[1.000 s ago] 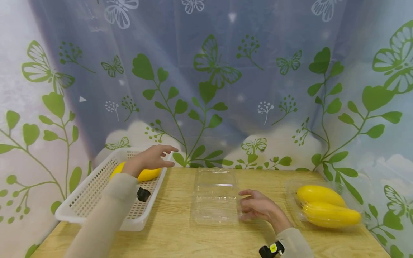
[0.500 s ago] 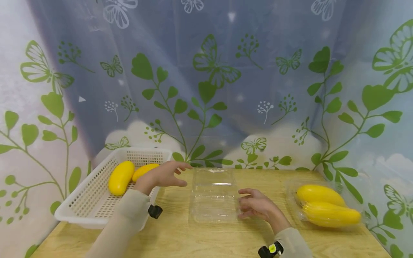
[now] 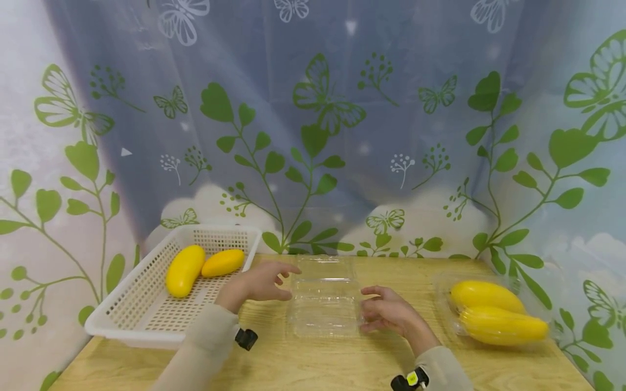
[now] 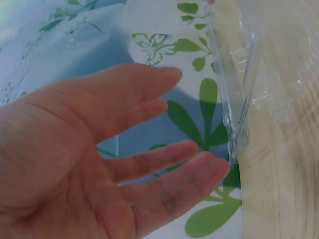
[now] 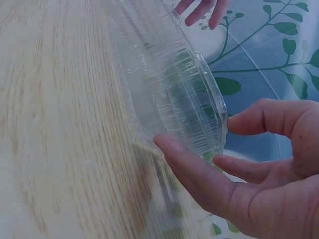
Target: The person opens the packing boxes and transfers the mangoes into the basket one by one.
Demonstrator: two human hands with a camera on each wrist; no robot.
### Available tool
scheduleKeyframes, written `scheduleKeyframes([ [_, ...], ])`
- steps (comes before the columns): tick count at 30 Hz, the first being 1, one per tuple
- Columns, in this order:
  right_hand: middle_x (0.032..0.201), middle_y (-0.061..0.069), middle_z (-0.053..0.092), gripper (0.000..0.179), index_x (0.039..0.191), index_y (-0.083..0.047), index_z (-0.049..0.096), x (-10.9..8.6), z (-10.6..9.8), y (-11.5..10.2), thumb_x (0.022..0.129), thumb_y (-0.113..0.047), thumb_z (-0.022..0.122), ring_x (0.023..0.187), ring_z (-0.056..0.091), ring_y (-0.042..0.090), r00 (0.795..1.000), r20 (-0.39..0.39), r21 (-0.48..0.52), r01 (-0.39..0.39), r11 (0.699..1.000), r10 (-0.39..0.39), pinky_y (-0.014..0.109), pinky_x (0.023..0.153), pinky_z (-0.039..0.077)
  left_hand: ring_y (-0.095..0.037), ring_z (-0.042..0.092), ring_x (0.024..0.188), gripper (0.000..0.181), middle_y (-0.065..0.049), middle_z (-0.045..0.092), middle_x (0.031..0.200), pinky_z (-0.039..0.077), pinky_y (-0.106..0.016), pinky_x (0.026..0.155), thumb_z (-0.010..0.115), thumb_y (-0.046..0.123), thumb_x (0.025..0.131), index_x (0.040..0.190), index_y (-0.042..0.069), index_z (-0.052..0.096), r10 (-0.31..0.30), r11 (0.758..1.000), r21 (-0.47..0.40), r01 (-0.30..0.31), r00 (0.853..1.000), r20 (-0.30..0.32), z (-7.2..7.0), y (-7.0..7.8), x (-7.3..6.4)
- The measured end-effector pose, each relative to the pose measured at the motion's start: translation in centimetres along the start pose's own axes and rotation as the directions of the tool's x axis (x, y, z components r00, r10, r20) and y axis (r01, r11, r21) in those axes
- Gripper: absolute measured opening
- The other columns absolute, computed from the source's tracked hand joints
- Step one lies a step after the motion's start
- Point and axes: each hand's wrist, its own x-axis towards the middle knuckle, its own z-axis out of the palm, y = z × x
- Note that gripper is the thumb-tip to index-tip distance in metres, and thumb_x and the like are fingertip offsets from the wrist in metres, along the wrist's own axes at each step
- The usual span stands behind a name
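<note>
Your left sleeve (image 3: 207, 334) hides the near right corner of the white basket (image 3: 137, 336) and is cut off by the head view's bottom edge, as is your right sleeve (image 3: 442, 370). You can't read the yellow label (image 3: 412, 378); it is too small. The left wrist view crops the clear container (image 3: 325, 317); you can't tell whether your right grip (image 3: 391, 311) touches it.

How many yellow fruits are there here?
4: a large one and a small one in the basket; a rear one and a front one in the clear box at right. None seems hidden.
</note>
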Motion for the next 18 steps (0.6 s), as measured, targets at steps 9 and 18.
scheduleKeyframes([
  [9, 0.139, 0.031, 0.039, 0.065, 0.155, 0.012, 0.023, 0.1, 0.0, 0.1, 0.099, -0.002, 0.052, 0.082, 0.051, 0.018, 1.0, -0.019, 0.004, 0.004, 1.0, -0.004, 0.043, 0.082, 0.064, -0.047, 0.065, 0.119, 0.05, -0.021, 0.057, 0.147, 0.054, -0.056, 0.102, 0.07, 0.003, 0.092, 0.141, 0.004, 0.06, -0.035, 0.999, 0.018, 0.036, 0.998, -0.046, 1.6, 0.7, 0.0],
  [18, 0.142, 0.034, 0.041, 0.064, 0.155, 0.012, 0.025, 0.4, 0.0, 0.3, 0.1, -0.005, 0.053, 0.085, 0.055, 0.019, 1.0, -0.018, -0.031, 0.011, 0.999, -0.011, 0.043, 0.082, 0.064, -0.038, 0.07, 0.104, 0.051, -0.032, 0.056, 0.142, 0.058, -0.038, 0.07, 0.065, -0.009, 0.089, 0.138, 0.006, 0.062, -0.178, 0.98, -0.107, 0.169, 0.98, -0.084, 2.9, 0.5, -0.7],
])
